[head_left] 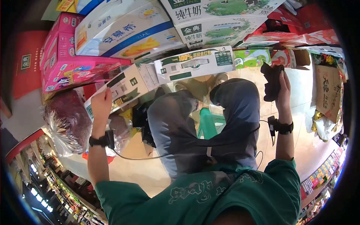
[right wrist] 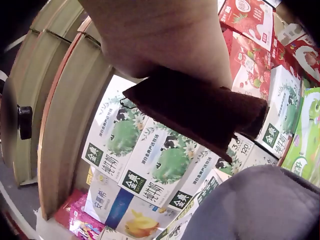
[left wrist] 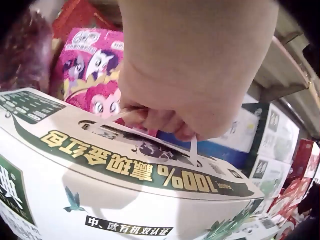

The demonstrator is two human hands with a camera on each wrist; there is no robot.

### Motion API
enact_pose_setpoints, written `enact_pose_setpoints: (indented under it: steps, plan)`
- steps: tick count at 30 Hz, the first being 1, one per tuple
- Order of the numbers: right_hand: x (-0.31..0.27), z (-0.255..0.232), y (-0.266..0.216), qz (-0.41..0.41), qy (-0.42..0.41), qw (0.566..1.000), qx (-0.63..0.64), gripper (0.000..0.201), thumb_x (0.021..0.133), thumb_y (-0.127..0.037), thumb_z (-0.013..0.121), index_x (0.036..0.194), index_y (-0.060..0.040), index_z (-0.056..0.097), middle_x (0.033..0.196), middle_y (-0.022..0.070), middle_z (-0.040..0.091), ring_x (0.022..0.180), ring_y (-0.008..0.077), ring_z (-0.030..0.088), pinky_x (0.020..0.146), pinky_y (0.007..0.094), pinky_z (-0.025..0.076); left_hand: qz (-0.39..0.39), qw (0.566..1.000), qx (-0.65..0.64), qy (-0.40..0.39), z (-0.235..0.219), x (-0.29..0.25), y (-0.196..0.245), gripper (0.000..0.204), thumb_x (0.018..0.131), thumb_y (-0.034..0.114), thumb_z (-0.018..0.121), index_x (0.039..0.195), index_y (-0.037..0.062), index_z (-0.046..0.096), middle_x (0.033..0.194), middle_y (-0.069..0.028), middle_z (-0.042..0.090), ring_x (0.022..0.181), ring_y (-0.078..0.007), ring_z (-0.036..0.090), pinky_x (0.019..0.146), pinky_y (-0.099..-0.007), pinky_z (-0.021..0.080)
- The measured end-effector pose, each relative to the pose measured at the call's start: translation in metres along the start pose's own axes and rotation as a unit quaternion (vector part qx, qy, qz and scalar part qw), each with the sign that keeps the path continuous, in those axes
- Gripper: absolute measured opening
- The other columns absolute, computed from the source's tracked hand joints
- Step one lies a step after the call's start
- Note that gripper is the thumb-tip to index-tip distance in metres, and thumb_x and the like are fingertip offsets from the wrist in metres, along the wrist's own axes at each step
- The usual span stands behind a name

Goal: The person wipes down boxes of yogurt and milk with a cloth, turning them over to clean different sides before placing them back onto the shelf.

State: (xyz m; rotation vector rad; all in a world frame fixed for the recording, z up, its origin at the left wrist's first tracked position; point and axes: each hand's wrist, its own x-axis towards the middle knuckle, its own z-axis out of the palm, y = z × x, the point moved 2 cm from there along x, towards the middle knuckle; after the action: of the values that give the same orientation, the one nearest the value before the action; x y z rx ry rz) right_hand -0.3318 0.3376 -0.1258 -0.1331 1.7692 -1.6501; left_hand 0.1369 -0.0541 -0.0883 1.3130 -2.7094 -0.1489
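On the left, a pink carton (head_left: 65,67) sits against the stacked milk cartons (head_left: 210,22). The left hand (head_left: 101,103) has its fingers (left wrist: 160,120) curled round the white strap handle (left wrist: 192,147) of a green-and-white milk box (head_left: 123,88), lifted off the floor (head_left: 307,146) beside the knees. Best to keep the box level and close, since the strap looks thin. On the right, the right hand (head_left: 283,90) clamps a dark cloth (head_left: 272,80).

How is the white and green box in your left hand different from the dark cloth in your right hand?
The white and green box is stiff, printed with writing and has a strap handle; the dark cloth is soft, plain and crumpled. The box is much larger than the cloth. The left hand grips the box's handle; the right hand clutches the cloth. Both are held up.
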Motion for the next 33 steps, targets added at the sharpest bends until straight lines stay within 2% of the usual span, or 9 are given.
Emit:
enact_pose_setpoints:
  steps: [5, 9, 14, 16, 24, 27, 29, 31, 33]
  plan:
    - [-0.007, 0.013, 0.0, -0.004, -0.017, 0.999, 0.036, 0.04, 0.102, -0.03, 0.039, 0.132, -0.0048, 0.047, 0.107, 0.0086, 0.063, 0.072, 0.0118, 0.06, 0.062, 0.0265, 0.051, -0.058, 0.996, -0.057, 0.027, -0.092, -0.007, 0.05, 0.041, 0.09, 0.021, 0.062, 0.059, -0.0039, 0.057, 0.046, -0.0132, 0.046, 0.038, -0.0185, 0.039, 0.042, -0.0362, 0.03]
    - [-0.012, 0.023, -0.012, -0.017, -0.014, 0.998, 0.057, 0.04, 0.102, -0.03, 0.039, 0.133, -0.0045, 0.046, 0.112, 0.0084, 0.062, 0.077, 0.0127, 0.061, 0.065, 0.0274, 0.052, -0.166, 0.959, -0.228, 0.03, -0.14, 0.002, 0.089, 0.043, 0.094, 0.021, 0.06, 0.059, -0.0046, 0.056, 0.053, 0.0066, 0.04, 0.055, -0.0023, 0.031, 0.046, -0.0262, 0.024]
    - [-0.017, 0.015, -0.024, -0.021, -0.011, 0.996, 0.091, 0.04, 0.102, -0.029, 0.041, 0.134, -0.0057, 0.046, 0.111, 0.0077, 0.062, 0.076, 0.0131, 0.061, 0.064, 0.0274, 0.052, -0.136, 0.952, -0.273, 0.003, -0.14, 0.005, 0.113, 0.042, 0.094, 0.02, 0.061, 0.06, 0.0012, 0.045, 0.059, 0.0097, 0.035, 0.059, -0.0029, 0.027, 0.049, -0.0241, 0.021]
    - [-0.017, 0.008, -0.027, -0.032, -0.021, 0.995, 0.096, 0.039, 0.102, -0.029, 0.042, 0.133, -0.0061, 0.046, 0.11, 0.0075, 0.062, 0.074, 0.0131, 0.061, 0.063, 0.0272, 0.052, -0.118, 0.935, -0.333, 0.009, -0.126, 0.011, 0.139, 0.041, 0.094, 0.018, 0.06, 0.061, -0.0027, 0.046, 0.059, 0.0099, 0.035, 0.059, -0.0034, 0.029, 0.049, -0.0253, 0.023]
    - [-0.021, -0.004, -0.036, -0.042, -0.004, 0.986, 0.158, 0.037, 0.101, -0.031, 0.041, 0.127, -0.0058, 0.05, 0.108, 0.0076, 0.062, 0.06, 0.0096, 0.055, 0.052, 0.0245, 0.047, -0.049, 0.963, -0.245, -0.106, -0.061, 0.056, 0.23, 0.043, 0.089, 0.032, 0.062, 0.072, -0.0068, 0.059, 0.051, -0.0106, 0.048, 0.049, -0.0119, 0.039, 0.049, -0.0326, 0.033]
    - [-0.013, -0.007, -0.033, -0.045, -0.049, 0.983, 0.169, 0.038, 0.102, -0.031, 0.039, 0.127, -0.0049, 0.05, 0.112, 0.0091, 0.062, 0.071, 0.0128, 0.061, 0.06, 0.0266, 0.051, -0.029, 0.956, -0.264, -0.126, -0.04, 0.063, 0.259, 0.039, 0.089, 0.03, 0.062, 0.074, -0.0062, 0.062, 0.053, -0.0115, 0.052, 0.048, -0.0143, 0.044, 0.049, -0.0323, 0.035]
    - [-0.01, 0.008, -0.039, -0.064, -0.038, 0.979, 0.191, 0.043, 0.102, -0.033, 0.036, 0.131, -0.0035, 0.047, 0.117, 0.01, 0.06, 0.09, 0.0177, 0.062, 0.076, 0.0303, 0.051, 0.04, 0.948, -0.295, -0.111, -0.028, 0.065, 0.282, 0.037, 0.089, 0.029, 0.062, 0.076, -0.0059, 0.063, 0.054, -0.0117, 0.054, 0.048, -0.0147, 0.047, 0.049, -0.0317, 0.037]
    - [-0.003, 0.011, -0.034, -0.089, -0.071, 0.973, 0.202, 0.045, 0.103, -0.033, 0.032, 0.133, -0.0018, 0.044, 0.125, 0.0106, 0.055, 0.115, 0.0211, 0.054, 0.097, 0.034, 0.044, -0.006, 0.937, -0.317, -0.149, -0.024, 0.07, 0.288, 0.035, 0.089, 0.027, 0.062, 0.077, -0.0062, 0.063, 0.055, -0.0119, 0.055, 0.049, -0.0167, 0.05, 0.051, -0.0309, 0.039]
    - [0.005, 0.018, -0.029, -0.061, -0.088, 0.96, 0.258, 0.041, 0.103, -0.03, 0.034, 0.131, -0.0023, 0.046, 0.124, 0.0106, 0.057, 0.113, 0.02, 0.056, 0.095, 0.0328, 0.045, -0.002, 0.934, -0.307, -0.182, -0.022, 0.07, 0.285, 0.03, 0.088, 0.026, 0.062, 0.081, -0.0039, 0.065, 0.063, -0.012, 0.06, 0.053, -0.0214, 0.056, 0.051, -0.0309, 0.041]
